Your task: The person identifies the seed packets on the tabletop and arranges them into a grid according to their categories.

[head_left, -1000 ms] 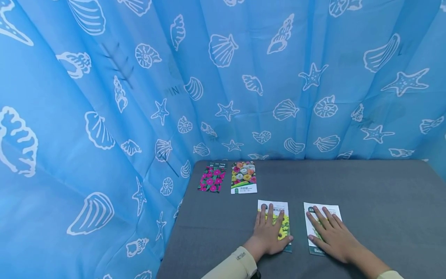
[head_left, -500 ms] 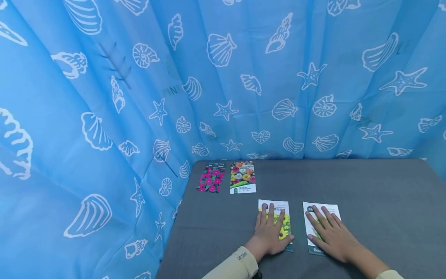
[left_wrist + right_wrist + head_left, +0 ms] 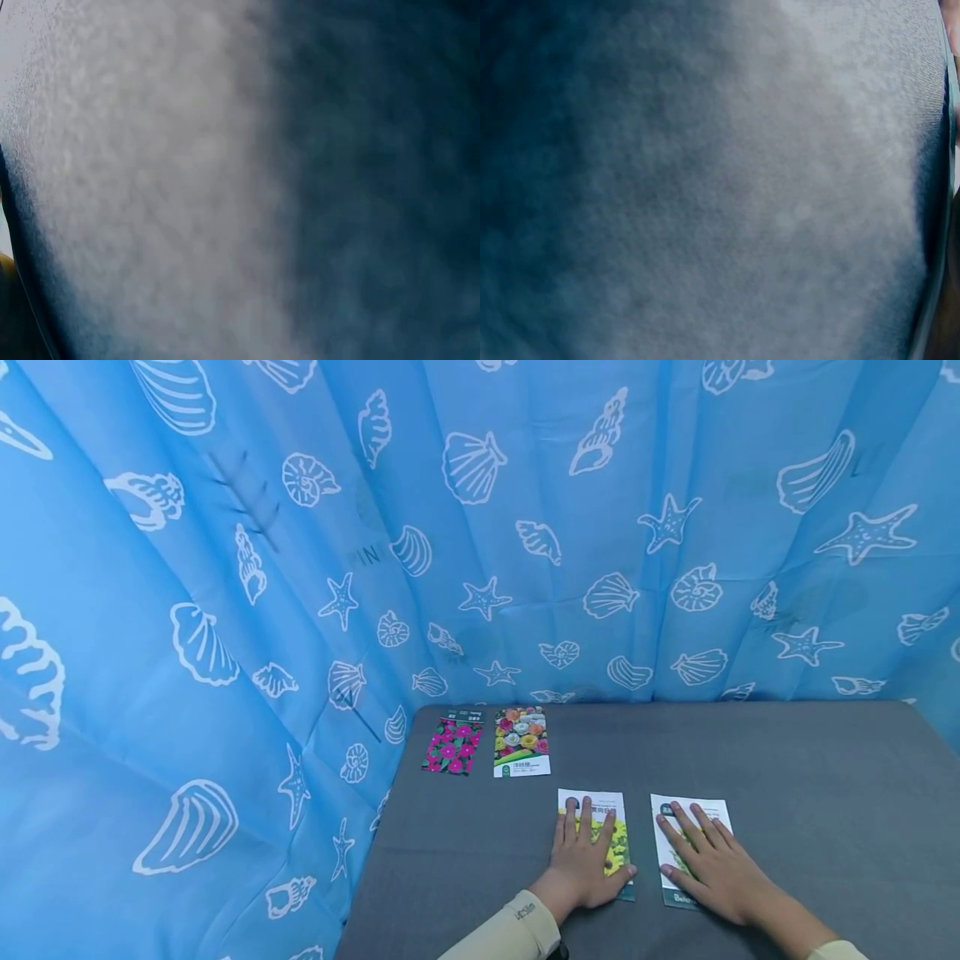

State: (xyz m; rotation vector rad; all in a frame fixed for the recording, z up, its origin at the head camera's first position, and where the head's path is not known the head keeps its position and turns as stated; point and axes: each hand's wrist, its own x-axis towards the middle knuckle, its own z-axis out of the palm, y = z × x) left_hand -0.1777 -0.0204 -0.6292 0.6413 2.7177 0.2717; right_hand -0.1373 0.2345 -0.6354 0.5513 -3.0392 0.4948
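In the head view, my left hand (image 3: 585, 864) lies flat with spread fingers on a seed packet with yellow flowers (image 3: 619, 843), covering its lower left part. To its right, my right hand (image 3: 716, 864) rests, fingers straight, on a second white seed packet (image 3: 667, 835) with a green lower edge; its picture is mostly hidden. Both packets lie flat on the grey table, apart from each other. The left wrist view holds mostly blurred grey cloth (image 3: 165, 180), with a sliver of yellow at its left edge. Blurred cloth (image 3: 780, 180) fills most of the right wrist view too.
Toward the back left of the grey table (image 3: 825, 793) lie a packet with magenta flowers (image 3: 453, 747) and a packet with multicoloured flowers (image 3: 522, 742), side by side. A blue curtain (image 3: 555, 527) printed with white shells hangs behind the table and along its left side.
My left hand and the yellow-flower packet beneath it have shifted very slightly right. My right hand stays on its packet. The head view has drifted a little.
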